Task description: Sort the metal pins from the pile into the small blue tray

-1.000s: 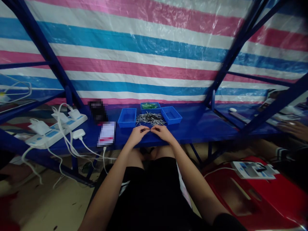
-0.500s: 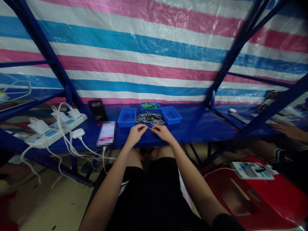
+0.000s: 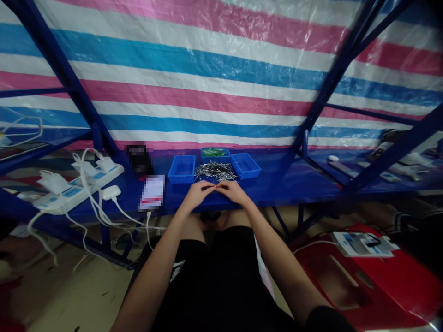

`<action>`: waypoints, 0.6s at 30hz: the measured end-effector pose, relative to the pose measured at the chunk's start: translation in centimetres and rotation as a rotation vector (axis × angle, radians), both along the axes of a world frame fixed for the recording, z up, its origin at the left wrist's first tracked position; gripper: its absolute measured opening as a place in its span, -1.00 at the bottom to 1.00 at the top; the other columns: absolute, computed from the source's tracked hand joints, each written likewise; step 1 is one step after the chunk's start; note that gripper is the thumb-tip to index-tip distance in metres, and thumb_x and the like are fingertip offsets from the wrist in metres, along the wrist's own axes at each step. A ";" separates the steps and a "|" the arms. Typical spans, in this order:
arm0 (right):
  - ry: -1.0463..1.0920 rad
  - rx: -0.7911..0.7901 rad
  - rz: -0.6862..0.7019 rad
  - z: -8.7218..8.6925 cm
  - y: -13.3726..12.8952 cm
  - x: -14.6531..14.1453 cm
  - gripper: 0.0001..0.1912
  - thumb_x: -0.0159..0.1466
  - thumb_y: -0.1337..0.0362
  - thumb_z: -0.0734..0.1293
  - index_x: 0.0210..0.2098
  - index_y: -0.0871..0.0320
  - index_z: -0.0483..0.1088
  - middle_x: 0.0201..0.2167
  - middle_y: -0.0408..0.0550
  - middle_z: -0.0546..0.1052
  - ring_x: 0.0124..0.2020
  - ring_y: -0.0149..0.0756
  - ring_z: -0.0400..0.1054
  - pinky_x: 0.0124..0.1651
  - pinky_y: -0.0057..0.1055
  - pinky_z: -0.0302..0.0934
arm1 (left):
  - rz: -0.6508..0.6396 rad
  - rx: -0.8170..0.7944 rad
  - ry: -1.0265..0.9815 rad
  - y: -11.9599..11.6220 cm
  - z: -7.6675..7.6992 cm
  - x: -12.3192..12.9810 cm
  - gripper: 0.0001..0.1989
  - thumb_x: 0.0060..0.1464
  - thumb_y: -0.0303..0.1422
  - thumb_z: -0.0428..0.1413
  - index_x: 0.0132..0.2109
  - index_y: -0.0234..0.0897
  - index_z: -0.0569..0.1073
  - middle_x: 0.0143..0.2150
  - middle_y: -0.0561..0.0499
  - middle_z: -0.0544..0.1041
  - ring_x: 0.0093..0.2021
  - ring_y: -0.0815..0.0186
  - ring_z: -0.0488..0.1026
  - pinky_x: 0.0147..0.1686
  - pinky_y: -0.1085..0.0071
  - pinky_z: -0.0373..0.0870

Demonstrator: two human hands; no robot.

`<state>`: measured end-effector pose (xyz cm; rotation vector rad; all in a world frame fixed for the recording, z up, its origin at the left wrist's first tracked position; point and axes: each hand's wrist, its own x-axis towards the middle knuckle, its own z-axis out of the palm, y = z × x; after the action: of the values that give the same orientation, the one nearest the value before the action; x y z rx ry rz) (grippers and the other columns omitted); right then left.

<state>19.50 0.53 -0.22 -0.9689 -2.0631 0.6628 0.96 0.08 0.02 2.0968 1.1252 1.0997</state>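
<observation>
My left hand (image 3: 202, 189) and my right hand (image 3: 228, 188) meet at the fingertips over the front edge of the blue table. Both are closed in a pinch; whatever lies between the fingers is too small to make out. Just beyond them lies a pile of thin silvery metal pieces (image 3: 216, 171). A blue tray (image 3: 182, 169) stands left of the pile and another blue tray (image 3: 245, 166) right of it. Behind the pile, a third blue tray holds green pieces (image 3: 213, 152).
To the left are a white power strip (image 3: 76, 189) with plugs and cables, a dark object (image 3: 139, 160) and a phone (image 3: 152, 192) on a cable. Blue frame bars slant up on both sides. At the lower right stands a red case (image 3: 391, 286).
My hands have come together, closing the small gap between their fingertips where a thin piece showed. At the far right, another person's hand has left the table.
</observation>
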 end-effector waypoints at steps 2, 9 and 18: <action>0.011 -0.022 0.008 0.0 -0.1 0.0 -0.80 0.18 0.16 0.27 -0.34 0.14 0.46 -0.39 -0.14 0.51 -0.37 -0.40 0.33 -0.26 -0.49 0.14 | 0.006 -0.020 -0.020 -0.1 0.1 0.0 -0.74 0.03 -0.21 0.05 -0.25 -0.28 0.51 -0.26 -0.05 0.54 -0.27 0.27 0.45 -0.22 0.38 0.35; 0.157 -0.055 -0.117 0.0 0.0 0.2 -0.68 0.19 0.09 0.24 -0.15 0.14 0.39 -0.43 -0.15 0.47 -0.43 -0.41 0.30 -0.33 -0.48 0.15 | 0.027 -0.107 -0.074 -0.1 -0.1 0.0 -0.77 0.00 -0.24 0.05 -0.28 -0.32 0.47 -0.38 -0.02 0.53 -0.37 0.30 0.45 -0.32 0.44 0.35; 0.043 -0.005 -0.108 -0.1 0.1 0.1 -0.80 0.20 0.17 0.24 -0.32 0.14 0.43 -0.38 -0.14 0.50 -0.39 -0.40 0.32 -0.26 -0.47 0.14 | 0.069 -0.046 -0.023 -0.3 0.1 0.0 -0.72 0.01 -0.21 0.05 -0.26 -0.30 0.53 -0.36 -0.03 0.55 -0.39 0.29 0.44 -0.33 0.41 0.35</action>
<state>19.63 0.61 -0.32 -1.0525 -1.9574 0.6275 0.91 -0.21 0.13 2.0189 1.2082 1.1163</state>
